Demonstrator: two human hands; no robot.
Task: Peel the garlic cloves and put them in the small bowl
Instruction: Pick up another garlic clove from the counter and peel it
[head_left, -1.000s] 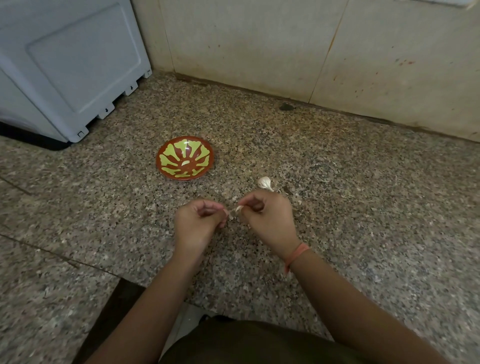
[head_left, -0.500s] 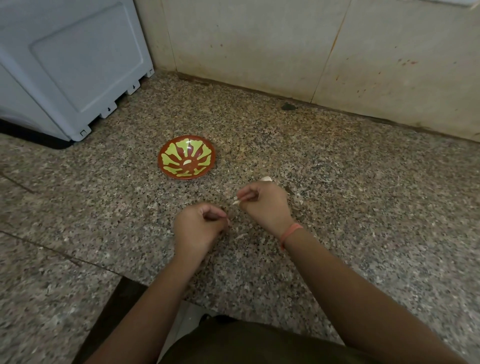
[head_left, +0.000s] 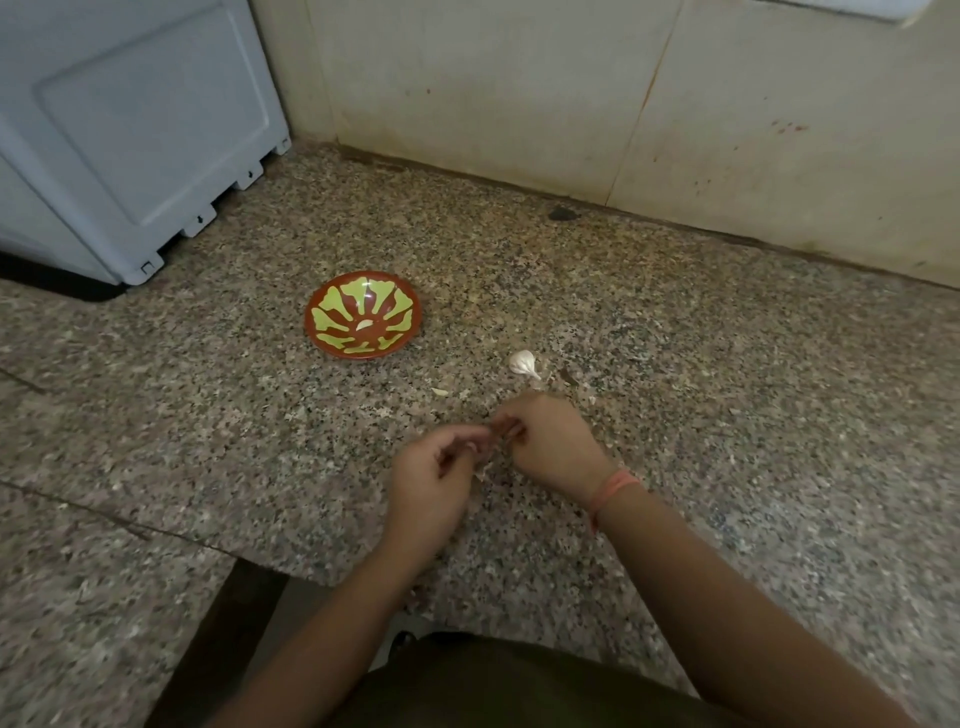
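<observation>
A person's left hand (head_left: 431, 483) and right hand (head_left: 550, 447) meet low over a speckled granite surface (head_left: 753, 415). The curled fingers (head_left: 467, 436) of both pinch a small clove (head_left: 500, 430) between them, which is blurred and mostly hidden. A garlic head (head_left: 522, 362) lies just beyond the right hand, with a scrap of peel (head_left: 439, 392) nearby. To the left sits the red-and-green bowl (head_left: 332, 332), one pale peeled piece (head_left: 365, 325) at its centre. An orange band (head_left: 615, 486) circles the right wrist.

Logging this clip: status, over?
Left hand and right hand fingertips pinched together, contents hidden. One clove in bowl; garlic head on counter. Nothing blocking bowl.
</observation>
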